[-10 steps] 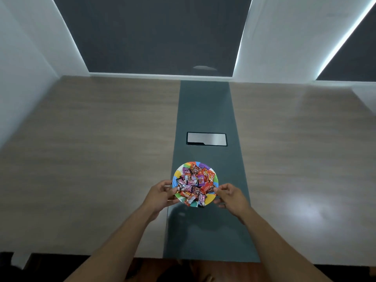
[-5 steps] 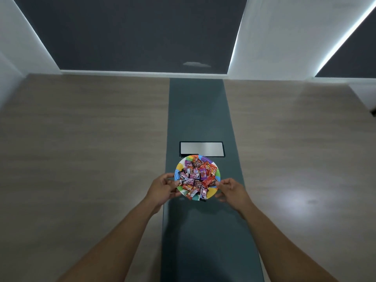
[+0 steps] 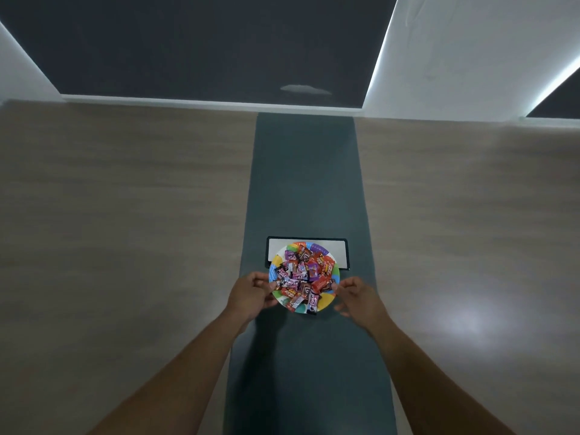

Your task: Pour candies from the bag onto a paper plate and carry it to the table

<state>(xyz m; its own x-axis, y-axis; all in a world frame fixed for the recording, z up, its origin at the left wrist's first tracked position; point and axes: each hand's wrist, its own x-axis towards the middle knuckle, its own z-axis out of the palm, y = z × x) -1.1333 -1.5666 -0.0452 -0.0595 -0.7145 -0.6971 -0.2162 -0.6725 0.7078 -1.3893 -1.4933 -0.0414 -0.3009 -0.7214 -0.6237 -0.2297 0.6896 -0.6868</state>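
A colourful paper plate [image 3: 328,300] is heaped with several wrapped candies [image 3: 303,276] in red, purple and pink. It sits low over the dark green strip [image 3: 306,183] in the middle of the wooden table [image 3: 125,230]; whether it touches the surface I cannot tell. My left hand [image 3: 248,293] pinches the plate's left rim. My right hand [image 3: 357,296] has thumb and fingertips at the right rim. The plate's far edge overlaps a silver panel [image 3: 342,253] set in the strip. No candy bag is in view.
The wooden tabletop spreads wide on both sides of the green strip. A dark wall panel [image 3: 219,42] and white walls rise behind the table's far edge. A bright light reflection [image 3: 470,321] lies on the right half.
The plate and both hands have moved forward over the table, from short of the silver panel to overlapping its near edge. The table's near edge has dropped out of view.
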